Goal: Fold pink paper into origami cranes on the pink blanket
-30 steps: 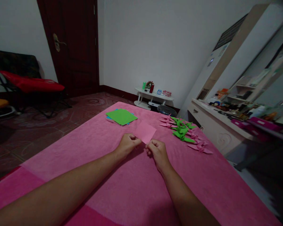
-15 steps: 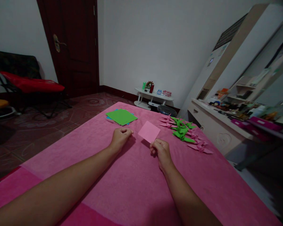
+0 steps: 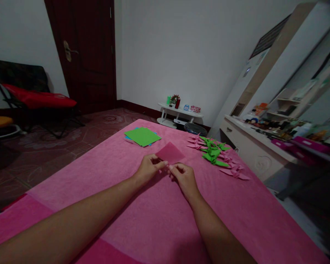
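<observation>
A square of pink paper point(image 3: 171, 152) is held near the middle of the table, with one corner toward me. My left hand point(image 3: 151, 167) pinches it at the near left edge, thumb and fingers closed. Close beside it, my right hand point(image 3: 183, 174) grips the near corner between thumb and forefinger. The fingertips of both hands almost meet, hiding that corner. Beyond my left hand lies a stack of square paper point(image 3: 143, 136), green on top with blue showing under it. To the right sit several folded paper cranes point(image 3: 213, 156), some green and some pink.
A pink cloth point(image 3: 143, 223) covers the table. On the right stands a white dresser point(image 3: 250, 146) crowded with bottles and boxes. A small white shelf point(image 3: 167, 107) is against the far wall. A chair with a red cover point(image 3: 41, 99) stands at left.
My left hand has moved right and taken hold of the pink paper, which only my right hand held before. The paper has tilted flatter and looks darker.
</observation>
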Motion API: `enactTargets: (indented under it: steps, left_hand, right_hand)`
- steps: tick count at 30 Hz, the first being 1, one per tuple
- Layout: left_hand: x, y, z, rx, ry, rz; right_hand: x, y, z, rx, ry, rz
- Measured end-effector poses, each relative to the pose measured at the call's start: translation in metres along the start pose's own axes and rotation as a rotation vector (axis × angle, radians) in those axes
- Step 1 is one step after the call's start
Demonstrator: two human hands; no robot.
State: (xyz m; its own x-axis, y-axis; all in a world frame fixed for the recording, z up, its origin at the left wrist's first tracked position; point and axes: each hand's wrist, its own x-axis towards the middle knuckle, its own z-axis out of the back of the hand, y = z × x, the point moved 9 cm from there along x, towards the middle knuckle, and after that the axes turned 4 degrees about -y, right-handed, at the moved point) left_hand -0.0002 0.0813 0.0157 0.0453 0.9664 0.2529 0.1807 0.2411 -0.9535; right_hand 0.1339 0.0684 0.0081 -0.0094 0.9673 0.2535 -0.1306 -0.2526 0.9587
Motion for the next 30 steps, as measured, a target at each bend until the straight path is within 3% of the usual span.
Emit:
enactTargets:
  steps: [4,7,18,25,30]
  left_hand:
    - [0.004,-0.019,0.020,0.144,-0.133,-0.192]
    - [0.005,-0.023,0.028,0.194,-0.172,-0.256]
    - [0.008,-0.012,0.041,0.302,-0.257,-0.195]
    - [0.008,-0.006,0.033,0.326,-0.194,-0.175]
    - [0.011,0.004,0.025,0.208,-0.138,-0.090]
  right_hand:
    - [0.003,0.000,0.004,0.079,-0.052,0.004]
    - [0.003,0.000,0.006,0.128,-0.067,-0.019]
    - [-0.005,0.013,-0.002,0.153,0.007,0.016]
    - [0.003,0.002,0.019,0.280,-0.126,-0.008]
    - [0.004,-0.006,0.022,0.502,-0.127,-0.111]
